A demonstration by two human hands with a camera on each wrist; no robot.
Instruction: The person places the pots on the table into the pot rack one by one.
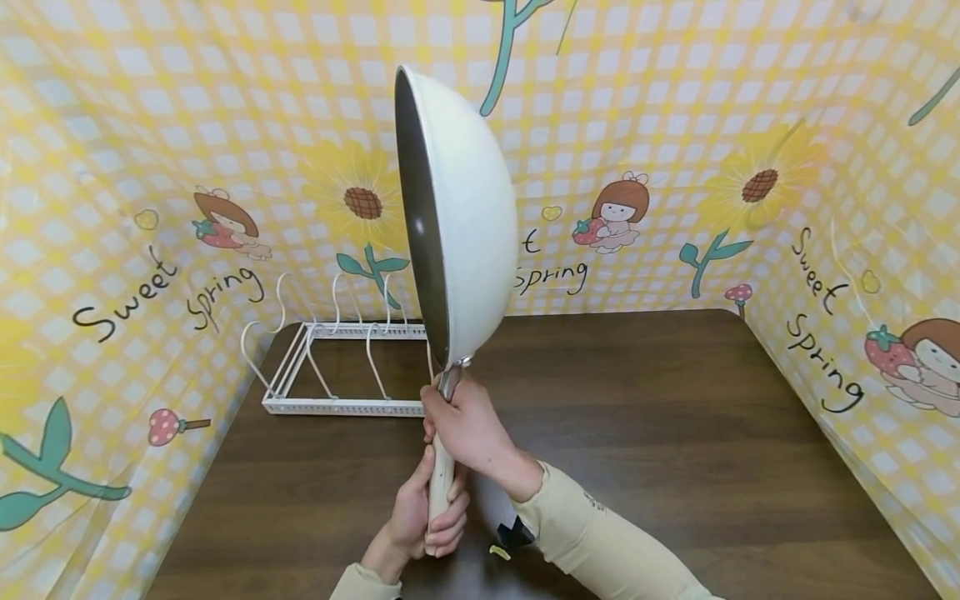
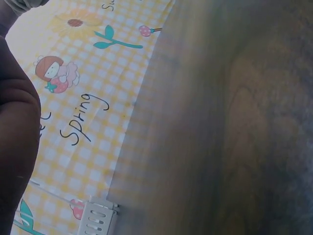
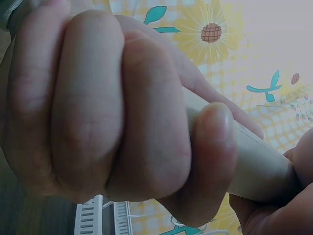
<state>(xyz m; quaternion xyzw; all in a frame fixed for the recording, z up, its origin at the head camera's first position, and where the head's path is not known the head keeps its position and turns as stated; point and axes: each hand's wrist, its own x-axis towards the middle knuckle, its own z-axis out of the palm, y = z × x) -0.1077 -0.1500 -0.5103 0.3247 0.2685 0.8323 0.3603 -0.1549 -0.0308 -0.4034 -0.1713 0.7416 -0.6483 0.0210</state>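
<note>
Fingers [image 1: 448, 532] of the left hand [image 1: 420, 521] were curled round the low end of the pan handle [image 1: 439, 475]; right hand [image 1: 468, 425] was wrapped round the same handle just above it, near the metal neck. Head view: white pan [image 1: 457, 208] was held up on edge in the air, dark inside facing left, above the brown tabletop [image 1: 675, 417]. White wire rack [image 1: 330, 367] stood at the far left of the tabletop, slots unoccupied, pan not touching it. Judgement: pan lifted and turned upright, not yet set in the rack; lowering into a slot was left.

Left wrist view: mostly blurred tabletop and the yellow patterned backdrop [image 2: 83, 98]; a rack corner [image 2: 98, 218] at the bottom edge. Pan not visible there.

Right wrist view: right-hand fingers [image 3: 98, 98] clenched tight on the cream handle [image 3: 254, 161], part of the rack [image 3: 100, 218] below, left hand [image 3: 279, 205] at the lower right.
</note>
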